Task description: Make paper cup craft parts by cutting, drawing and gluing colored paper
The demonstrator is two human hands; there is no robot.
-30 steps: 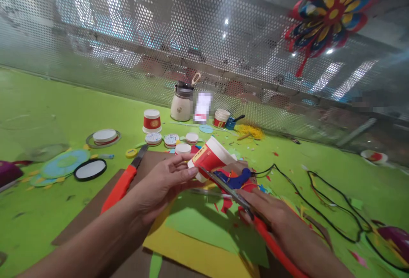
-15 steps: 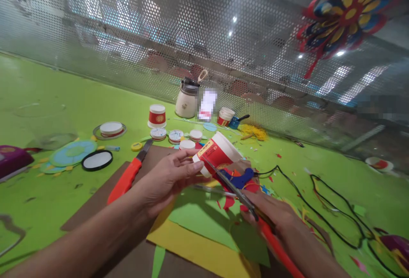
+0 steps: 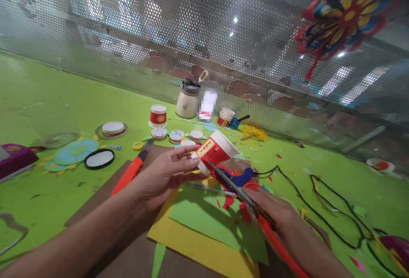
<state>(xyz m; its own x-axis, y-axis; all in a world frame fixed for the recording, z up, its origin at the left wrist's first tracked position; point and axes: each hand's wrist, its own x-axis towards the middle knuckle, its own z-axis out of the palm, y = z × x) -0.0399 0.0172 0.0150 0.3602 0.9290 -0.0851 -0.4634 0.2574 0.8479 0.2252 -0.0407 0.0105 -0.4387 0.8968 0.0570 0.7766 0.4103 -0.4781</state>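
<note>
My left hand is partly curled, thumb and fingers pinching a red and white paper cup by its lower left end; the cup is tilted, raised above the papers in front of me. My right hand is closed around the red-orange handles of a pair of scissors, whose blades point up to the cup's lower side; I cannot tell whether they touch it. Just behind the blades lies a blue glue gun with a black cord. Below my hands, a green sheet overlaps a yellow sheet on a brown board. An orange-handled knife lies left of my left hand, and 3 small white-topped discs sit beyond.
</note>
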